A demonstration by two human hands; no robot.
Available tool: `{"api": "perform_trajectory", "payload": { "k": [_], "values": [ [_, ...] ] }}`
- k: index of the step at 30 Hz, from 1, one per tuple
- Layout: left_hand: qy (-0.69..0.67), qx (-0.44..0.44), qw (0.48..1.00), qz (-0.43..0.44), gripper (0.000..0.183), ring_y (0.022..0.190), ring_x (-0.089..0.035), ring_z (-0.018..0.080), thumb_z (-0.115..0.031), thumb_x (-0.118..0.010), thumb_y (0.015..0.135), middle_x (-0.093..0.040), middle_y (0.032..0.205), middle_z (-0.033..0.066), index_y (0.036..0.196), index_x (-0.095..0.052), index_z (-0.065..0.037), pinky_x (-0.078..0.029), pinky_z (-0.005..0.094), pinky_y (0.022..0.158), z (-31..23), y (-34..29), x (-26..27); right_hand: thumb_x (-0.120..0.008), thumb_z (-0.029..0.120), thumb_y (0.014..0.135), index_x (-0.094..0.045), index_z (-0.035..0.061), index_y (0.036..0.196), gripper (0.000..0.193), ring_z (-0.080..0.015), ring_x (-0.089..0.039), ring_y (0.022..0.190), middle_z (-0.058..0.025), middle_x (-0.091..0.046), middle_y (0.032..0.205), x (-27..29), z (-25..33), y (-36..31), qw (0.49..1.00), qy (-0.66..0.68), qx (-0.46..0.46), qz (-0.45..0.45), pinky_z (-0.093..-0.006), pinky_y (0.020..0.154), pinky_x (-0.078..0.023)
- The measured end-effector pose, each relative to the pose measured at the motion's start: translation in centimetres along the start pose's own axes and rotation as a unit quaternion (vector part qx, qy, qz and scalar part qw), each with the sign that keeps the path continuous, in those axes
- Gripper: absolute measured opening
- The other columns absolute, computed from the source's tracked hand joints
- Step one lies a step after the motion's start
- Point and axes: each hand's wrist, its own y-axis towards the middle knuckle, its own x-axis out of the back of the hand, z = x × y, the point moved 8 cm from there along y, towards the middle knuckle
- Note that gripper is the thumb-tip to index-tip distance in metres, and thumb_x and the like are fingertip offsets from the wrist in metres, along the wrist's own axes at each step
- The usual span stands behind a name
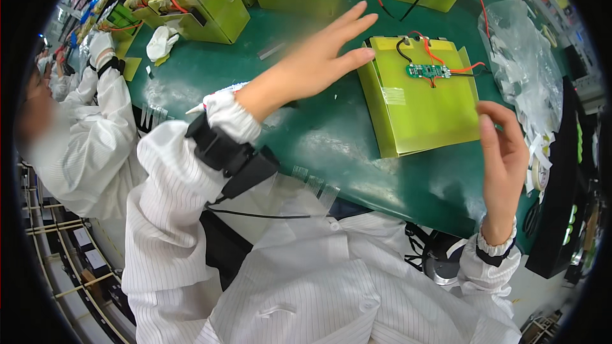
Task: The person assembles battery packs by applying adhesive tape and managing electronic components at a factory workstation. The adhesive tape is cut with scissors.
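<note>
Yellow-green wrapped battery pack (427, 99) flat on green table (319, 134), between both hands. Small green circuit board (428, 71) on its top face, red and black wires (428, 48) looping off it, clear tape strip (393, 95) near left edge. Right hand (503, 153) nearest, raised just off pack's right edge, fingers loosely curled, gripping nothing. Left hand (319, 57) spread flat, empty, fingertips touching pack's upper left corner. Crumpled clear plastic bag (519, 57) at right. Further back, more yellow-green packs (204, 0) with red leads. Co-worker's white sleeve (95, 127) at far left.
</note>
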Motion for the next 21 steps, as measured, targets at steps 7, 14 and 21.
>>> {"api": "perform_trajectory", "payload": {
  "k": [7,14,21],
  "values": [
    [-0.011,-0.028,0.994,0.108,0.067,0.128,-0.033,0.0271,-0.033,-0.067,0.076,-0.032,0.140,0.0125,0.131,-0.040,-0.007,-0.028,0.0352,0.104,1.3,1.9,-2.2,-0.054,0.001,0.079,-0.061,-0.0007,0.093,0.015,-0.0284,-0.056,0.084,-0.0141,-0.058,0.094,-5.9,2.9,1.6,0.979,-0.136,0.088,0.121,-0.0321,0.072,-0.044],
    [-0.017,-0.085,0.995,-0.042,0.077,0.104,-0.049,0.0313,-0.023,-0.083,0.052,-0.048,0.115,0.0158,0.116,-0.049,0.003,-0.042,0.0354,0.089,-0.8,0.4,-2.3,-0.056,0.001,0.077,-0.063,0.0022,0.093,0.017,-0.0287,-0.053,0.089,-0.0117,-0.057,0.091,-5.8,2.2,0.7,0.973,-0.169,0.043,0.152,-0.0335,0.076,-0.043],
    [0.056,-0.051,0.990,-0.120,0.074,0.092,-0.048,0.0293,-0.018,-0.082,0.050,-0.045,0.101,0.0136,0.112,-0.047,0.004,-0.041,0.0374,0.079,-5.0,-4.6,-3.8,-0.059,-0.005,0.073,-0.063,0.0032,0.091,0.020,-0.0255,-0.052,0.090,-0.0095,-0.054,0.091,-4.9,3.1,-1.3,0.965,-0.186,0.047,0.181,-0.0309,0.075,-0.044]
  ]
}}
